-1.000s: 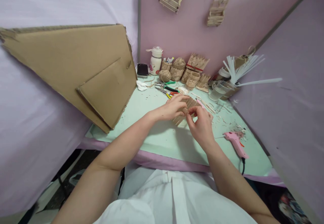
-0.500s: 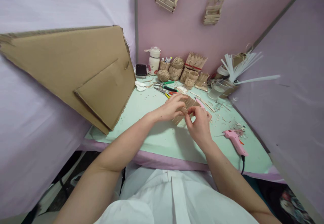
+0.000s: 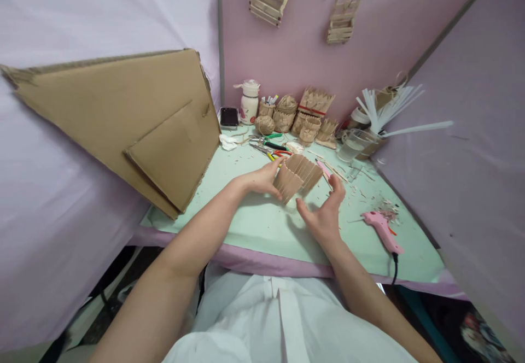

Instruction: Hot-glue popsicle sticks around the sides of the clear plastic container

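A small box-like piece made of brown craft sticks (image 3: 292,178) is tilted above the table in front of me. My left hand (image 3: 267,180) grips its left side, with the thumb low on the near panel and the fingers behind. Just right of the piece, my right hand (image 3: 324,210) is open, thumb and fingers spread apart. Nothing shows between the right fingers. Behind the piece lie pliers (image 3: 274,145) with dark green handles, and a pink pen-like tool (image 3: 323,168) rests to its right.
A pink glue gun (image 3: 381,230) lies at the right among scraps. Large cardboard (image 3: 172,117) leans on the left. Along the back stand a white bottle (image 3: 249,103), a twine ball (image 3: 264,125), stick-covered cups (image 3: 309,129) and a clear cup (image 3: 353,144) near white glue sticks (image 3: 383,112).
My right hand has let go of the piece, opened and drawn slightly away. My left hand has shifted left to its side, and more of the panels now shows.
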Available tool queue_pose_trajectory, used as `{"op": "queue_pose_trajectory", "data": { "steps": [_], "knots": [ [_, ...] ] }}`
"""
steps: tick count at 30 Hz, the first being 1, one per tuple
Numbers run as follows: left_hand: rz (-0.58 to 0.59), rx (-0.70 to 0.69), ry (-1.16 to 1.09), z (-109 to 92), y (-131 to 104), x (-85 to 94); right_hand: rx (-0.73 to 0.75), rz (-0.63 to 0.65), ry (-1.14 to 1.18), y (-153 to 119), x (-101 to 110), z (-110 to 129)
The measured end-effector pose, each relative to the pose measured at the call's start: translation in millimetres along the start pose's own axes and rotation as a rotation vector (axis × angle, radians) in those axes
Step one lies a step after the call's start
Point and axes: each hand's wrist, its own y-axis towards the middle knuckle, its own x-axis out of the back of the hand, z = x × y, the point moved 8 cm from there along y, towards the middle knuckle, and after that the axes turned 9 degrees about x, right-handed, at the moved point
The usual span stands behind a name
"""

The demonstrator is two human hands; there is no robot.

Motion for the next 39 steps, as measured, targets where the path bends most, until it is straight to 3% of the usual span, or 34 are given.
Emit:
{"op": "queue_pose_trajectory", "data": {
  "steps": [4, 7, 12, 16, 20, 32, 35, 39],
  "knots": [
    [0.130, 0.087, -0.121, 12, 8, -19.7, -0.182, 0.169, 0.255, -13, -30, -24],
    [0.138, 0.144, -0.226, 14, 11, -23.8, -0.244, 0.214, 0.430, -10, -39, -27],
    [0.038, 0.177, -0.391, 8, 11, -16.9, -0.341, 0.235, 0.684, 11, -44, -36],
    [-0.091, 0.254, -0.461, 16, 10, -11.1, -0.359, 0.234, 0.807, 26, -51, -42],
    [-0.156, 0.319, -0.470, 24, 9, -12.0, -0.341, 0.262, 0.789, 25, -57, -39],
    [-0.187, 0.305, -0.415, 22, 7, -12.6, -0.286, 0.266, 0.770, 22, -57, -37],
    [-0.198, 0.314, -0.354, 20, 5, -12.3, -0.185, 0.217, 0.571, 28, -43, -37],
    [-0.217, 0.243, -0.264, 18, 5, -13.5, 0.087, 0.130, 0.262, 39, -17, -25]
  ]
}}
